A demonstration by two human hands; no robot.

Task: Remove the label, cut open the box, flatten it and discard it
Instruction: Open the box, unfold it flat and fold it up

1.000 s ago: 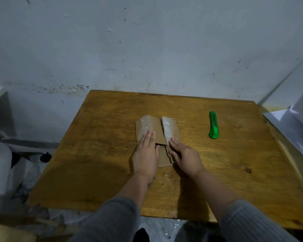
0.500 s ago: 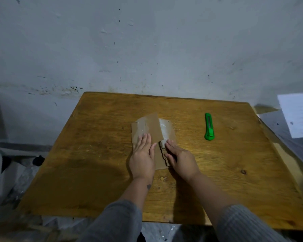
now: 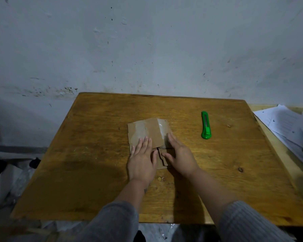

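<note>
A: Status of the table (image 3: 94, 172)?

B: The box (image 3: 148, 131) lies collapsed at centre. The left hand (image 3: 142, 161) presses it with fingers flat and spread. The right hand (image 3: 179, 154) lies at its 3 o'clock edge, fingers extended, gripping nothing. The cutter (image 3: 206, 125) rests at 2 o'clock.

A: Step?

B: Flattening, probably. Next requirement: gather the box and discard it.

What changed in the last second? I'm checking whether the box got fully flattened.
The cardboard box had two flaps apart; now they overlap, pressed flat under the left hand and right hand. The green cutter stayed untouched on the table.
</note>
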